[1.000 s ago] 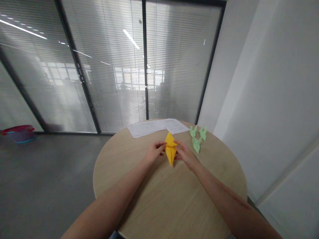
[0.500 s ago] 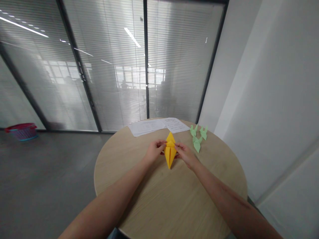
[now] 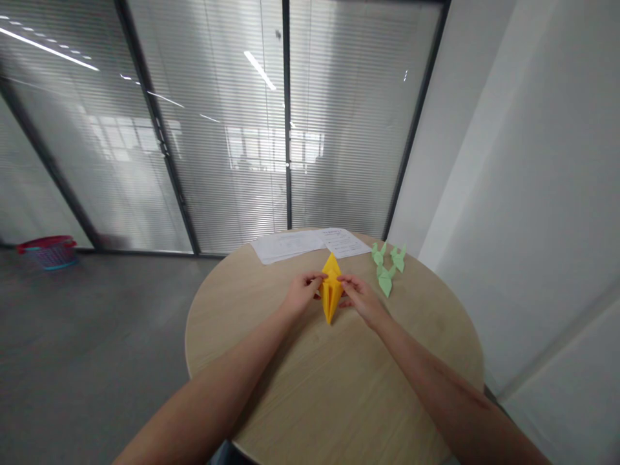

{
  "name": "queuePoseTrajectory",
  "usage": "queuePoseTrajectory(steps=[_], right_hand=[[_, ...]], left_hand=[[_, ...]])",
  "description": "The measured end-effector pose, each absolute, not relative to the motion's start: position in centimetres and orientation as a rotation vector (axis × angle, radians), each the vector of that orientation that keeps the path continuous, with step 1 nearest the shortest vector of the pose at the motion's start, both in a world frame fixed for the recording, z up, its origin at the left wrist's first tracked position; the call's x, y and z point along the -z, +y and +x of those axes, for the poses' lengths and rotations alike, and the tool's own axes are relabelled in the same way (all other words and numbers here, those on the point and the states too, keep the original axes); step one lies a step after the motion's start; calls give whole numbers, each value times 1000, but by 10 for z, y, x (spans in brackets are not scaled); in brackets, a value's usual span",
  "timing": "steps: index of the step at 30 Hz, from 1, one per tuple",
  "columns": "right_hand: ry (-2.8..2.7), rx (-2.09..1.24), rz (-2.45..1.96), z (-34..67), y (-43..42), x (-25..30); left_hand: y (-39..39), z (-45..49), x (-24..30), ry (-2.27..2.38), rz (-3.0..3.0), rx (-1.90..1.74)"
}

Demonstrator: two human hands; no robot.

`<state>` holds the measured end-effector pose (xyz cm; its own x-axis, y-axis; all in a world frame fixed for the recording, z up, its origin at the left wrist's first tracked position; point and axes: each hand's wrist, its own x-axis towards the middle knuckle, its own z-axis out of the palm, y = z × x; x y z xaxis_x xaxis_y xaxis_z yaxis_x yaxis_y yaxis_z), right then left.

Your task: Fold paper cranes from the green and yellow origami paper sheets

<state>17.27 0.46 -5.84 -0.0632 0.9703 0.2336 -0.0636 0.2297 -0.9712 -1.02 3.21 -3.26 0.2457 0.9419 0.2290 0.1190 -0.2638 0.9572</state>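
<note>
Between my two hands is a yellow folded origami paper (image 3: 331, 298), long and diamond-shaped, with a slit running down its lower half. My left hand (image 3: 304, 290) pinches its left edge, thumb on top. On the opposite edge, my right hand (image 3: 362, 298) grips it with thumb and fingers. The paper's lower tip points toward me and its upper tip points away. Fingers beneath the paper are partly hidden. To the right of my right hand, three light green origami figures (image 3: 385, 280) rest in a group on the round wooden table (image 3: 310, 387).
White paper sheets (image 3: 290, 245), some printed, lie at the table's far edge. A red and blue basket (image 3: 51, 253) stands on the floor at left. Glass partitions with blinds (image 3: 232, 129) rise behind the table, and a white wall (image 3: 542, 194) is on the right.
The yellow paper's middle and lower slit look slightly opened out and reshaped between my fingers. Both hands keep their hold, and the camera view has shifted a little.
</note>
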Motion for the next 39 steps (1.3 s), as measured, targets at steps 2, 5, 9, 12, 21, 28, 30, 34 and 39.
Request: queuePoseTrajectory(steps=[2,5,9,12,21,28,30,34,39], right_hand=[[-1332,-1107,-969,172,4,59],[-1353,-1109,-974,171,4,59],[-1370,-1095,-1031,169,3,58],[-1372,-1076,-1065,168,2,57],[-1356,-1061,-1152,168,2,55],[-1356,-1049,-1158,167,1,53],[-1353,-1054,-1162,167,2,54],[-1352,-1068,-1153,167,4,56],[-1331,-1115,-1117,167,2,54]], left_hand=[[31,-11,31,987,1616,-1132],[31,-11,33,943,1647,-1096],[33,-9,38,951,1702,-1011],[34,-9,39,954,1730,-1012],[40,-10,48,845,1685,-1099],[37,-12,46,798,1623,-1054],[36,-12,44,808,1646,-1028],[36,-12,44,825,1716,-971],[38,-13,46,765,1678,-979]])
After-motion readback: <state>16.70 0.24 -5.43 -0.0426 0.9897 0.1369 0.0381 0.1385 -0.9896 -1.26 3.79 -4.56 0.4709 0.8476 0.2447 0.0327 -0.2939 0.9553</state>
